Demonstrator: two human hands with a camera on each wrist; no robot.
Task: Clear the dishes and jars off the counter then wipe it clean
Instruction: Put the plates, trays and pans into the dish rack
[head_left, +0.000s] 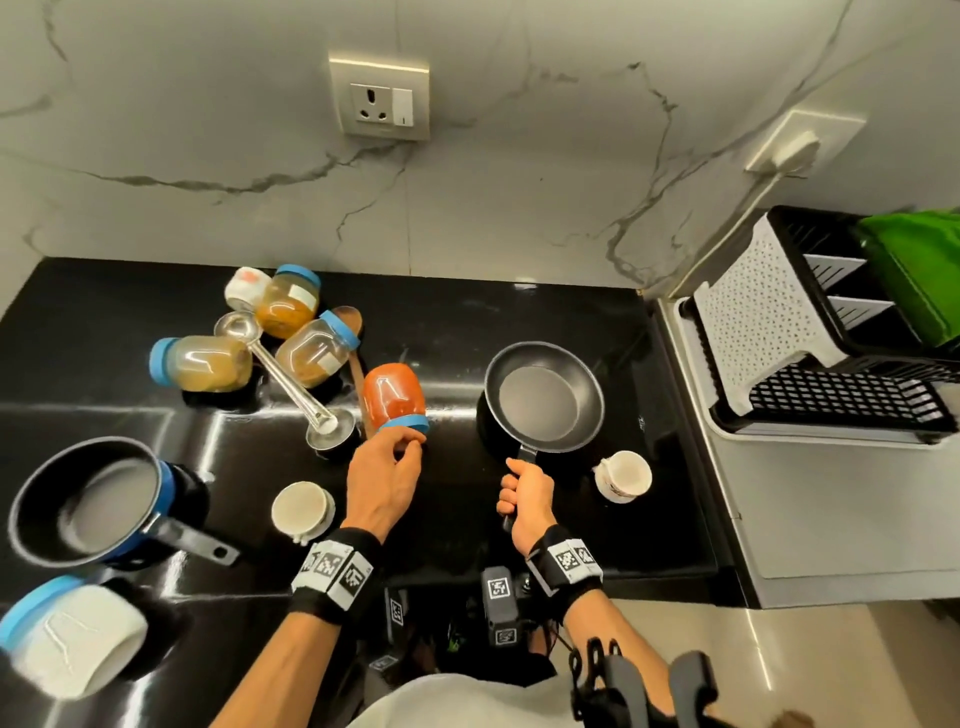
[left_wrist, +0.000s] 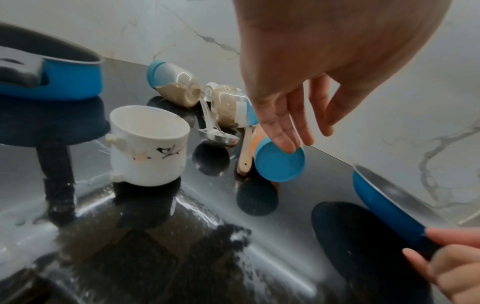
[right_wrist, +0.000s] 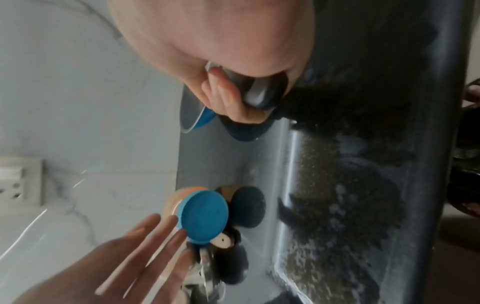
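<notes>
Count on the black counter (head_left: 519, 312): five blue-lidded jars, two pans, two white cups, one small white tub, one steel ladle, one wooden spoon.

Jars: three amber jars lie on their sides in a cluster toward the back-left, (head_left: 200, 362), (head_left: 288, 301), (head_left: 317, 351). One red jar (head_left: 393, 397) lies mid-counter, its blue lid (left_wrist: 279, 162) toward the front edge. One white jar (head_left: 67, 634) sits at the front-left corner. The small white tub (head_left: 247, 287) touches the rearmost amber jar.

Pans: a blue saucepan (head_left: 88, 501) near the left edge; a frying pan (head_left: 543, 397) right of centre.

Cups: one (head_left: 303, 512) near the front edge, left of centre; one (head_left: 623, 475) toward the right edge, just beside the frying pan.

Ladle (head_left: 283, 376) runs diagonally between the amber jars; the wooden spoon (head_left: 356, 358) lies partly under the red jar.

Left hand (head_left: 387, 480): fingers loosely spread, fingertips touching the red jar's lid, not gripping. Right hand (head_left: 524, 501): fingers wrapped round the frying pan's handle.

Surface glossy, speckled, with wet streaks. Marble-veined wall behind, two sockets: (head_left: 379, 98), (head_left: 795, 140). Dish rack (head_left: 769, 322) past the right edge, green cloth (head_left: 919, 270) on it.
</notes>
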